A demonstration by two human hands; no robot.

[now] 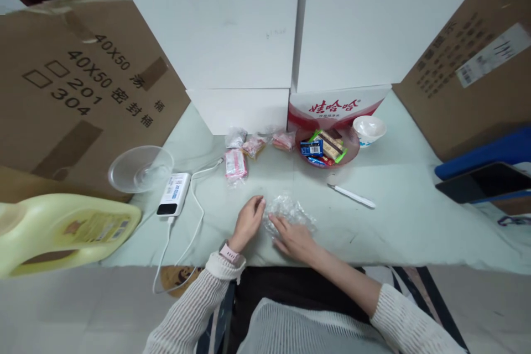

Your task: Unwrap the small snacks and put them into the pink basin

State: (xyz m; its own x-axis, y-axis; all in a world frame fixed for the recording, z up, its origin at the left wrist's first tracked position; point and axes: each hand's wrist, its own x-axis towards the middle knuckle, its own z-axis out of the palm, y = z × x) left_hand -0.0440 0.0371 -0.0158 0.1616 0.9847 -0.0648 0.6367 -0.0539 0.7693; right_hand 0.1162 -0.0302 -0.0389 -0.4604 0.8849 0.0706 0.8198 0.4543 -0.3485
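Observation:
A crumpled piece of clear plastic wrap lies on the table in front of me. My right hand rests on its near side, fingers stretched out over the plastic. At the plastic's left edge is my left hand, its fingers curled together with the thumb close to them. Whether anything is pinched there is hidden. Beyond my left hand lies a pink-and-white wrapped packet. A white-handled craft knife lies to the right of the plastic.
Behind stand small bagged packets, a reddish bowl of wrapped snacks and a white bowl. At left are a power bank with cable, a clear bowl and a yellow jug. Cardboard and white panels enclose the table.

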